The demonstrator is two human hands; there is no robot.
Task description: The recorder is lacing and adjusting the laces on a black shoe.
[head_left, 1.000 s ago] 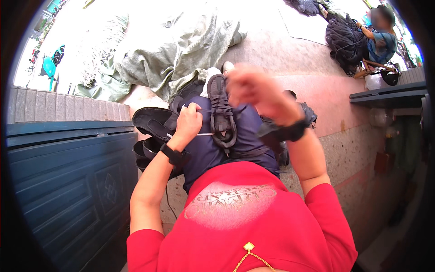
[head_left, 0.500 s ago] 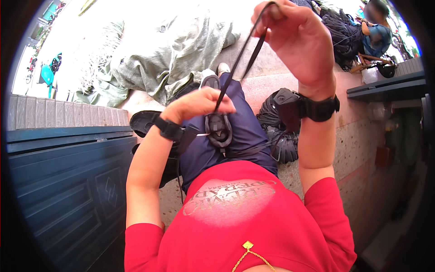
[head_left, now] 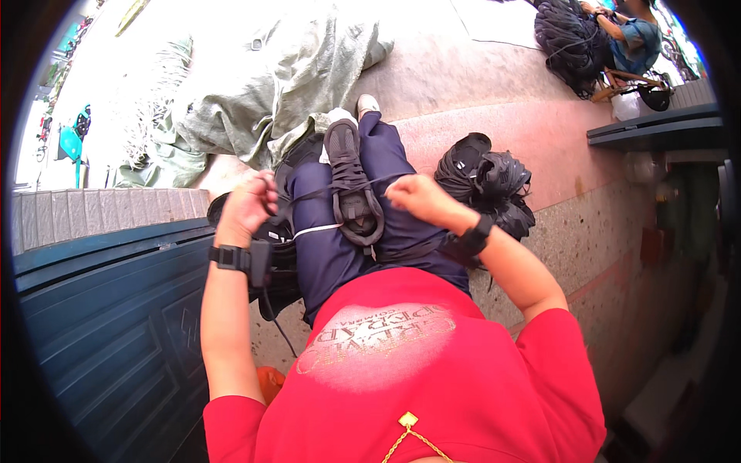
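Note:
A black lace-up shoe [head_left: 355, 185] rests on my lap over the dark blue trousers, its toe pointing away from me and its opening towards me. From its upper part a black shoelace [head_left: 312, 193] stretches out to both sides. My left hand [head_left: 251, 202], left of the shoe, is closed with one side of the lace running to its fingers. On the other side, my right hand [head_left: 426, 202] has its fingers pinched around the lace's other side, above my right thigh. A thin white cord [head_left: 316, 229] crosses my left thigh next to the shoe.
Several black shoes [head_left: 486, 177] are heaped on the floor to my right; more dark shoes [head_left: 274, 247] lie by my left leg. Grey-green sacking [head_left: 262, 100] spreads ahead. A blue panelled door [head_left: 123, 332] stands at left. Far right, another person [head_left: 637, 38] sits beside a black pile [head_left: 567, 46].
My right hand has come down from high up, where it was drawing the lace out. My left hand has moved left and away from the shoe. The lace now spans sideways across it.

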